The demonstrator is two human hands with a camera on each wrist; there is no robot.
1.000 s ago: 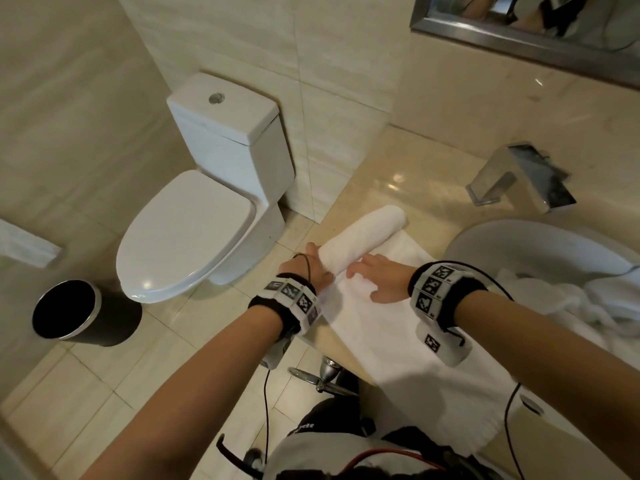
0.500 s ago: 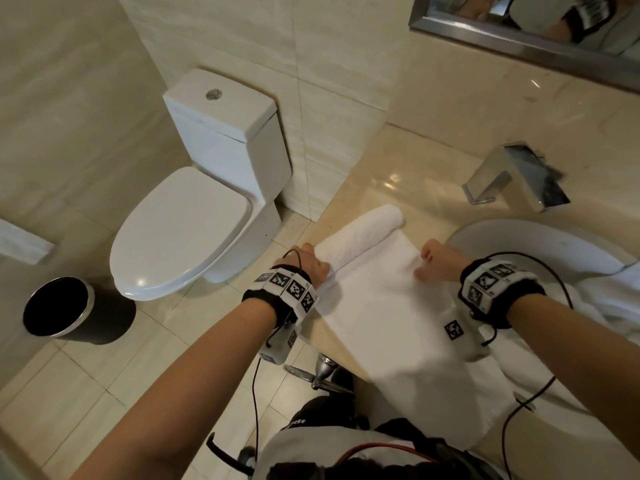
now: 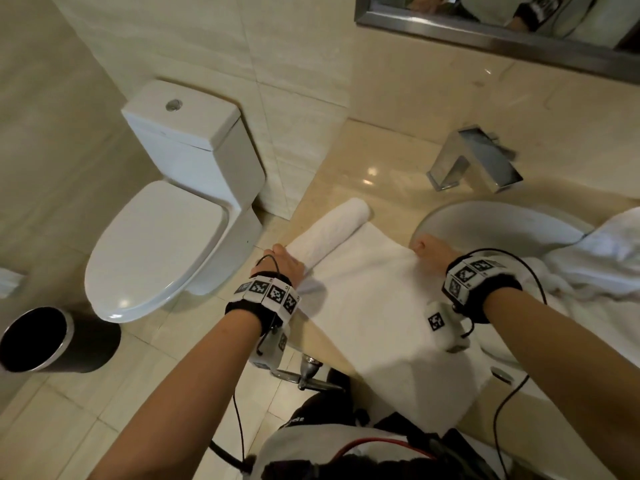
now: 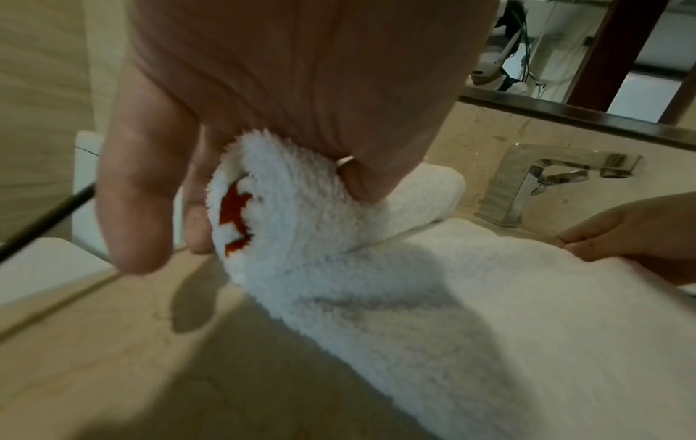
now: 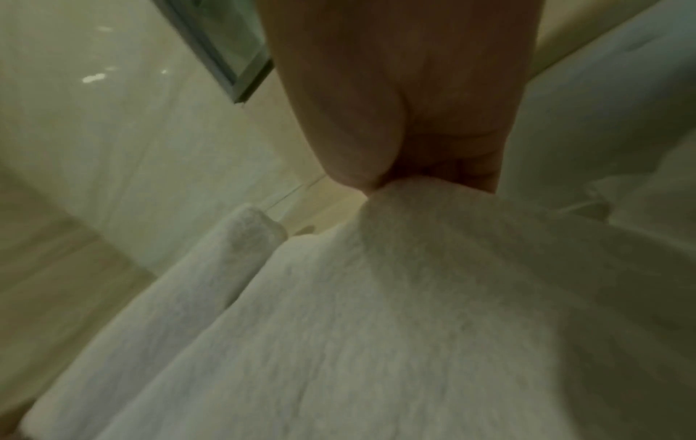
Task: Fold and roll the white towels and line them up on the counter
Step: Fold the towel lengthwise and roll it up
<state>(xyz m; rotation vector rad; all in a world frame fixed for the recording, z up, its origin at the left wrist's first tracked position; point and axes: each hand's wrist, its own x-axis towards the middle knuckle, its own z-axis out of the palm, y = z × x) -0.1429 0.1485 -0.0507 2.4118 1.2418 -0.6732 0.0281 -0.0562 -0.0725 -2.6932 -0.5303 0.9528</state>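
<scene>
rolled part: the tight white terry roll (image 3: 329,233) lies at the left end of the polished beige stone bench (image 3: 349,161), angled from the front edge toward the wall; it is the wound-up end of the same cloth, not a separate piece, so far as the views show.
flat part: the unrolled white terry towel sheet (image 3: 381,306) spreads from the roll toward the person, its near end hanging over the bench's front edge.
left hand: the left hand (image 3: 282,263) is curled over the near end of the roll, thumb free beside it; a red mark shows in the roll's end in the left wrist view. likely purpose: to pin the roll so that it neither unwinds nor skews.
right hand: the right hand (image 3: 431,249) pinches the sheet's far right corner, beside the round white basin (image 3: 502,220); fingers closed on the cloth. likely purpose: to pull the sheet taut and square before more is wound.
step in hand: judged as straightening mid-roll; most of this towel is not yet rolled.
waiting stock: the crumpled white towels (image 3: 602,258) lie over the basin's right side, unfolded.
surroundings: the square chrome tap (image 3: 474,161) stands behind the basin; the white toilet (image 3: 173,220) stands left of the bench.
</scene>
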